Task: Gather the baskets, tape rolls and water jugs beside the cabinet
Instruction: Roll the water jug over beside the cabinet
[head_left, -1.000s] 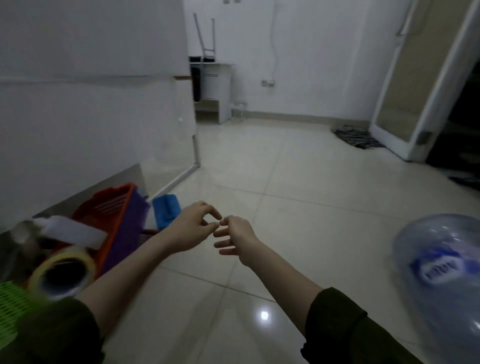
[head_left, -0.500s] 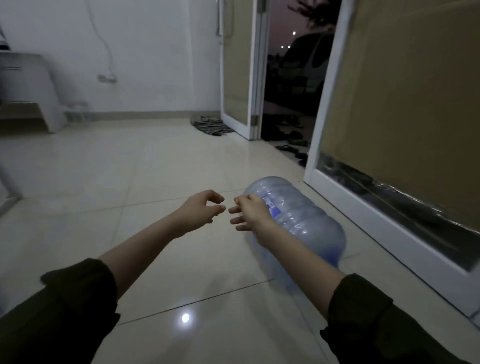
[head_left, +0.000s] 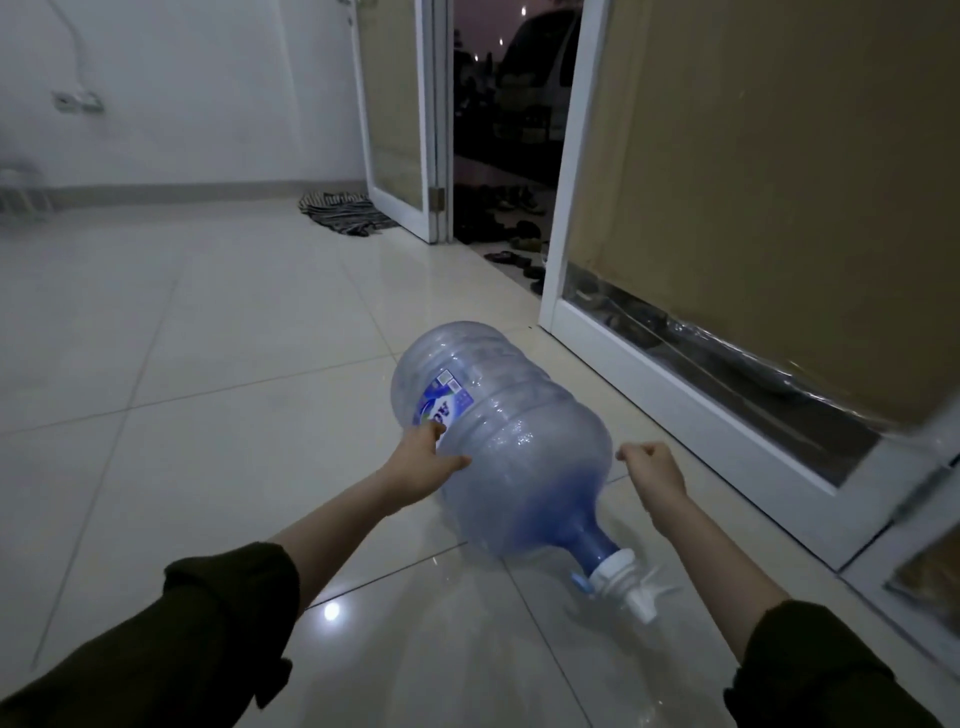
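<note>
My left hand (head_left: 423, 465) presses spread fingers on a blue water jug (head_left: 501, 441) lying on the floor by the doorway; my right hand (head_left: 649, 470), curled empty, hovers beside it (cabinet unseen, so gathering remains).

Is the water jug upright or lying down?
Lying down: the water jug rests on its side on the floor, capped neck toward the camera.

A large water jug (head_left: 498, 441) lies on its side on the tiled floor (head_left: 208, 389), its capped neck (head_left: 615, 569) pointed toward the camera. Open floor is seen to the left of the jug and behind it. To the right, only a narrow strip of floor is left between the jug and a white-framed glass panel (head_left: 727, 312). Beyond, a doorway (head_left: 498, 156) stands open, with shoes (head_left: 514, 244) scattered at its threshold.
</note>
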